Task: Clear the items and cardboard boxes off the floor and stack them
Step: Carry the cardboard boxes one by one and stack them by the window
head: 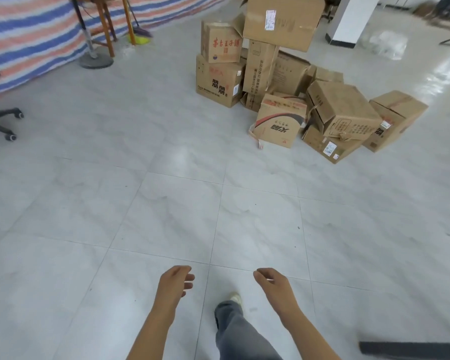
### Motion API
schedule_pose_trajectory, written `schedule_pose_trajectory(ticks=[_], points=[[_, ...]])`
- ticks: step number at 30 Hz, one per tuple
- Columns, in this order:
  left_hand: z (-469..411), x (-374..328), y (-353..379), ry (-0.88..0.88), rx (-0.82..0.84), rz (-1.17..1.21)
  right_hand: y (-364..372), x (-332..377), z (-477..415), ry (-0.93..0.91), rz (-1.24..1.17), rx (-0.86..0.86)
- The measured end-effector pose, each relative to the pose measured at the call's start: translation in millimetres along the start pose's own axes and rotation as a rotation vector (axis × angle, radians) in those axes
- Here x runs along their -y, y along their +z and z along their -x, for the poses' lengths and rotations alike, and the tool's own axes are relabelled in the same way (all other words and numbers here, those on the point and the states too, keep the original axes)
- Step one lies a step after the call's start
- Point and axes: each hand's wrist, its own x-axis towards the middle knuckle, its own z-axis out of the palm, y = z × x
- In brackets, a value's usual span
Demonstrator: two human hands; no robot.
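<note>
We record the left hand (pixel 176 281) and the right hand (pixel 272 281) held out low in front of the person, apart from each other. Both have loosely curled fingers and grip nothing. Between the forearms we note a leg in grey jeans (pixel 234 331) and a pale shoe (pixel 235 298) on the pale grey marbled tile floor (pixel 166 203).

The brown cardboard boxes lie heaped well ahead of the hands, to the right.
- A small box with red Chinese characters (pixel 221 44) sits on a wider box printed with black characters and a letter B (pixel 217 81).
- A large tilted top box bears a white shipping label (pixel 281 20); its text is too small to read.
- A front box with a red and black swoosh (pixel 279 123) shows its logo upside down.
- Beside it, a tilted box with a framed print panel (pixel 343 110) rests on a low box with a white label (pixel 327 145).

At the far left we note a blue, white and orange striped tarpaulin (pixel 31 35), a round grey stand base (pixel 96 59) and a black wheeled chair base (pixel 0 123).
</note>
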Motion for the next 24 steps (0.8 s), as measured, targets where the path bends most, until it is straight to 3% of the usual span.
schedule_pose_trajectory(ticks=[13,19,24], points=[[-178,-200,60,0.124,-0.052,-0.059,-26,203,-245,-0.182,-0.233,-0.028],[-248,-237,81,0.000,-0.027,-0.094,-4,211,-315,-0.071,-0.084,0.029],[-342,-307,89,-0.020,-0.006,-0.087,-1,251,-394,0.002,-0.021,-0.025]])
